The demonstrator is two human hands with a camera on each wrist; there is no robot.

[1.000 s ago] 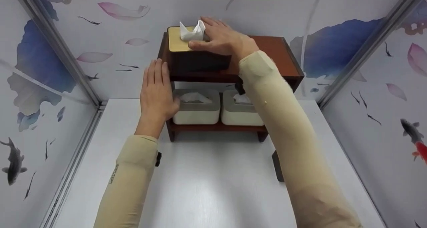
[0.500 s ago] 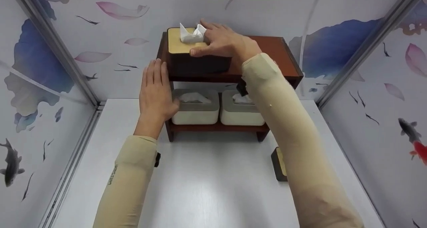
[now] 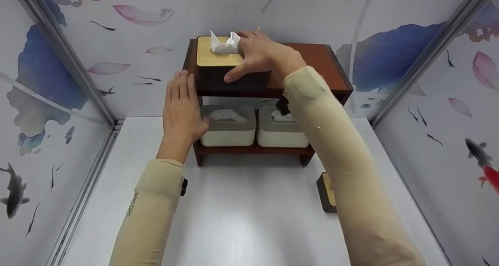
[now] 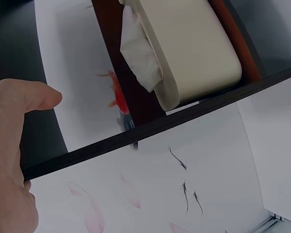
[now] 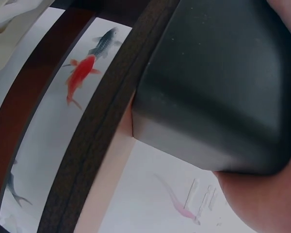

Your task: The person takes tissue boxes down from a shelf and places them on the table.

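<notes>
Two hands are at the brown rack [image 3: 317, 63]. Your right hand [image 3: 259, 55] grasps the right end of the black tissue box [image 3: 215, 65], thumb at its front, on the upper left of the rack. Your left hand [image 3: 181, 112] clasps nothing, its fingers straight along the rack's left side. Below, two cream boxes [image 3: 229, 135] stand side by side; your right sleeve [image 3: 347, 149] partly hides a gold-topped box [image 3: 326, 198].

I am seeing glare pooling on the white tabletop [image 3: 234, 227], while shadow is lying beneath the two-tier shelf [image 3: 317, 61].
</notes>
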